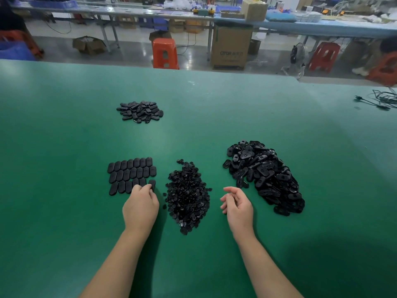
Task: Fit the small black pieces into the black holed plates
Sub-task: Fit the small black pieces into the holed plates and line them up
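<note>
Green tabletop (pixel 64 125) w/ four groups of black parts. Center, near the person: heap of small black pieces (pixel 188 195), loose, spilling toward the near edge. Right of it: bigger heap of holed plates (pixel 265 176), jumbled, holes visible on several. Left of the small pieces: laid-out plates (pixel 131 174) in approx. three neat rows, flat, touching side by side. Far left-center, well apart from the rest: another small pile of plates (pixel 140 111).

Left hand (pixel 140 204) is at the near right corner of the laid-out rows, fingers curled, pinching one plate (pixel 152 184) at the end of the bottom row; that plate sits a bit apart from its neighbors. Right hand (pixel 237 204) hovers between the small-pieces heap and the big plate heap, palm turned inward, fingers loosely curled, holding nothing that shows.

Beyond the tabletop: orange stool (pixel 165 53), cardboard box (pixel 231 47), long blue workbench (pixel 322 25). Black cable (pixel 380 100) at the far right edge of the tabletop.
</note>
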A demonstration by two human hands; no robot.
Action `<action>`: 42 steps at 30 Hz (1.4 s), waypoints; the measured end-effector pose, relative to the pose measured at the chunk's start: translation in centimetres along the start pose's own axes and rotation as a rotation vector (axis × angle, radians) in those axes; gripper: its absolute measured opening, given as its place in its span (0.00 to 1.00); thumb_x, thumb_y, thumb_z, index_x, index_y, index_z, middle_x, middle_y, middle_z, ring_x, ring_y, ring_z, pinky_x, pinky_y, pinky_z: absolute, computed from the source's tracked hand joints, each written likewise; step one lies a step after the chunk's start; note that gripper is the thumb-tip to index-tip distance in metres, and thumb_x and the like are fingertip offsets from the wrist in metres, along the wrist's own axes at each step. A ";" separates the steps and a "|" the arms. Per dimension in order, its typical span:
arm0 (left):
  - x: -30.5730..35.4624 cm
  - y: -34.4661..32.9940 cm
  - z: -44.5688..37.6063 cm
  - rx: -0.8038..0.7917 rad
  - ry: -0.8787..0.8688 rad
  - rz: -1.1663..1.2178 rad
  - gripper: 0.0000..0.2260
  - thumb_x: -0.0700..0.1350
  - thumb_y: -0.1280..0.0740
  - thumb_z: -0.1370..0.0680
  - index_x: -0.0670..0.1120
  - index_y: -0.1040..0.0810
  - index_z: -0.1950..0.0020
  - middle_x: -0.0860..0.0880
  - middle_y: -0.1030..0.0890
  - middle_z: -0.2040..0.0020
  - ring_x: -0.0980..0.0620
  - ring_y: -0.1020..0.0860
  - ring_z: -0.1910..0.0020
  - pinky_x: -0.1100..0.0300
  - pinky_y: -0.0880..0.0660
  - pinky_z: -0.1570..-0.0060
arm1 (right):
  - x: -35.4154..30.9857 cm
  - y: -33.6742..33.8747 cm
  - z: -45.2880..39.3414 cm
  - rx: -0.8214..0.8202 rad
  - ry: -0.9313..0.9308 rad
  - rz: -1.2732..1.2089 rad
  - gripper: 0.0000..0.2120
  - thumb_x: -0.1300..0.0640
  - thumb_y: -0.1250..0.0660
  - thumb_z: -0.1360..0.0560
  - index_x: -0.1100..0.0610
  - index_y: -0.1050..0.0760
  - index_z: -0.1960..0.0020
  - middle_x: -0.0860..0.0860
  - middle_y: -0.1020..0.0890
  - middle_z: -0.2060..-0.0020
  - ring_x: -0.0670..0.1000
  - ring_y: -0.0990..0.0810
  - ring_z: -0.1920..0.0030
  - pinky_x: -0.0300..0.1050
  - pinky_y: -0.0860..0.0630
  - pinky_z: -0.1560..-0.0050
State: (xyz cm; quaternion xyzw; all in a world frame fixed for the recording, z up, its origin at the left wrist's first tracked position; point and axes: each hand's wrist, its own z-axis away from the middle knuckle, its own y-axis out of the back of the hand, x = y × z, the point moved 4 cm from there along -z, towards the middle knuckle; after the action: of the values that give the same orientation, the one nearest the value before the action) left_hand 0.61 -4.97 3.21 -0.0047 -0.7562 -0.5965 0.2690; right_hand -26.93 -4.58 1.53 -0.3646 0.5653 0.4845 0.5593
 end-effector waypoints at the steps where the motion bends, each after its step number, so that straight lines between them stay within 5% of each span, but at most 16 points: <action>1: 0.0 -0.1 0.0 -0.001 0.024 0.009 0.14 0.43 0.40 0.17 0.44 0.19 0.37 0.47 0.23 0.52 0.48 0.26 0.68 0.57 0.31 0.69 | 0.0 0.0 0.0 0.001 -0.001 0.001 0.12 0.64 0.39 0.19 0.49 0.21 0.48 0.47 0.17 0.63 0.44 0.21 0.67 0.40 0.23 0.64; 12: 0.8 -0.5 -0.9 -0.062 0.075 -0.005 0.15 0.44 0.45 0.16 0.41 0.20 0.40 0.43 0.18 0.48 0.43 0.20 0.56 0.55 0.27 0.63 | -0.1 0.0 0.1 -0.004 -0.001 -0.003 0.11 0.64 0.39 0.18 0.51 0.21 0.48 0.48 0.17 0.63 0.44 0.21 0.67 0.41 0.22 0.63; 17: 0.9 -0.1 -0.8 -0.012 0.063 0.072 0.16 0.44 0.44 0.16 0.44 0.23 0.32 0.45 0.19 0.47 0.46 0.21 0.59 0.54 0.24 0.63 | 0.0 0.0 0.1 -0.003 0.001 -0.002 0.11 0.64 0.39 0.18 0.51 0.21 0.48 0.47 0.17 0.64 0.44 0.21 0.67 0.41 0.22 0.63; 26: 0.3 -0.6 0.2 -0.045 -0.055 0.123 0.09 0.48 0.35 0.19 0.54 0.15 0.43 0.56 0.23 0.59 0.56 0.24 0.66 0.61 0.30 0.71 | 0.2 -0.1 -0.1 0.008 0.009 0.012 0.12 0.64 0.39 0.19 0.50 0.21 0.48 0.47 0.17 0.64 0.44 0.22 0.68 0.40 0.23 0.64; 33: 0.3 -0.9 0.2 -0.073 -0.076 0.101 0.08 0.50 0.33 0.19 0.56 0.15 0.45 0.56 0.25 0.59 0.58 0.25 0.66 0.61 0.30 0.72 | 0.3 -0.1 -0.1 -0.012 0.012 0.040 0.12 0.64 0.39 0.18 0.50 0.21 0.48 0.47 0.17 0.63 0.43 0.22 0.68 0.41 0.22 0.64; 40: 0.3 -1.0 1.7 -0.002 -0.088 0.180 0.03 0.45 0.31 0.20 0.49 0.17 0.51 0.56 0.25 0.59 0.59 0.27 0.70 0.62 0.36 0.74 | -0.4 -0.6 -0.7 -0.055 0.068 0.249 0.09 0.61 0.38 0.18 0.49 0.23 0.49 0.53 0.18 0.57 0.45 0.23 0.66 0.45 0.22 0.63; 42: 0.1 -0.9 1.6 0.010 -0.078 0.210 0.02 0.44 0.31 0.20 0.49 0.19 0.52 0.55 0.24 0.58 0.58 0.26 0.68 0.61 0.33 0.71 | -1.0 0.0 -1.5 0.003 0.164 0.446 0.06 0.60 0.36 0.19 0.50 0.23 0.46 0.51 0.23 0.50 0.45 0.25 0.66 0.39 0.24 0.61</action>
State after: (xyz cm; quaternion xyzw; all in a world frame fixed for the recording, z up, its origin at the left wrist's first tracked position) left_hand -0.41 -3.79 2.15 -0.1059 -0.7643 -0.5606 0.3005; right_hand -27.27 -6.14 2.39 -0.2679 0.6760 0.5642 0.3910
